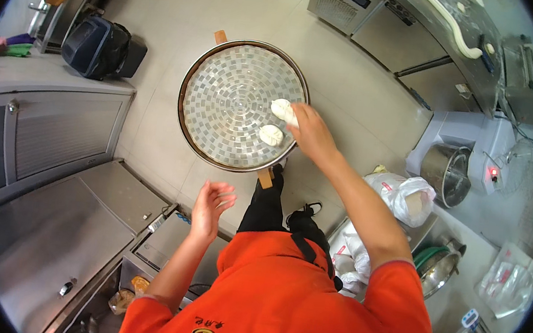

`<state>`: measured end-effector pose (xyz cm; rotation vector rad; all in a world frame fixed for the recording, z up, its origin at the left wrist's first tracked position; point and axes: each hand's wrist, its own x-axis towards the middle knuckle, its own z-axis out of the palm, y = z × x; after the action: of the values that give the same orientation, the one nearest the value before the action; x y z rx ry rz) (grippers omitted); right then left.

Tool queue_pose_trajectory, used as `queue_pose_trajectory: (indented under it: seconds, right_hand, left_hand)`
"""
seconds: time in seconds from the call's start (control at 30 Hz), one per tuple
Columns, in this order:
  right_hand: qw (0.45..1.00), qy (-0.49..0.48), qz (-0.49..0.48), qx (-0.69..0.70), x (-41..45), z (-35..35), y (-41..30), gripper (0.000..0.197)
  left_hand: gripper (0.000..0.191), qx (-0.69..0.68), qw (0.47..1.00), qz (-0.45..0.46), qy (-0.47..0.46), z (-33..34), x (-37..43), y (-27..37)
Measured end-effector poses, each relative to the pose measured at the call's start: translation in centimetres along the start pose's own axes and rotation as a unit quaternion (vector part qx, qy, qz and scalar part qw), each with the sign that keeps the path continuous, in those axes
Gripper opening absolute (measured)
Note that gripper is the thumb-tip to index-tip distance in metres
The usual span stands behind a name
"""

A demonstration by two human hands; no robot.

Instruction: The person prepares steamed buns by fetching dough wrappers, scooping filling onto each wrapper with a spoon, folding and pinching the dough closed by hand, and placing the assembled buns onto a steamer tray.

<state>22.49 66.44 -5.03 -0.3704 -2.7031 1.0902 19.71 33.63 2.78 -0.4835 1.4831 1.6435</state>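
A wide round steamer tray (224,79) with a perforated metal base and a dark rim is in front of me. Wooden handles stick out at its upper left and its bottom. Over its right edge, my right hand (313,135) has its fingers on a white dough bun (281,108), partly covering it. Whether a second bun is under the fingertips cannot be made out. Just below lies another pleated bun (271,136) on the perforated base. My left hand (210,208) is off the tray, below its lower left rim, with fingers apart and nothing in it.
At top right, a steel counter (479,23) bears a long dough rope (449,25). A mixer with a steel bowl (446,173) and plastic bags (402,195) are on the right. A dark bin (96,48) stands upper left, above steel cabinets (45,231).
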Motion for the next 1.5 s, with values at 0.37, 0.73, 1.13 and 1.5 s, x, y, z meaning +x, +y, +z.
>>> queue_pose_trajectory:
  seconds: [0.37,0.73,1.13,1.5]
  right_hand:
    - [0.99,-0.037,-0.032,-0.133,7.3,8.0,4.2,0.045]
    - [0.983,-0.019,-0.07,-0.168,3.4,9.9,3.1,0.045]
    - [0.971,-0.135,-0.051,-0.192,-2.3,13.5,0.0,0.044]
    - [0.982,0.047,0.181,0.029,-18.8,3.0,-8.1,0.019]
  left_hand:
    - [0.04,-0.042,0.994,-0.08,0.068,-4.6,0.1,-2.2]
    - [0.034,0.005,0.998,-0.062,0.014,-2.2,2.3,0.7]
    - [0.033,0.052,0.997,-0.054,0.004,-2.4,0.7,0.7]
    - [0.032,0.225,0.953,-0.068,-0.192,6.0,0.5,-0.2]
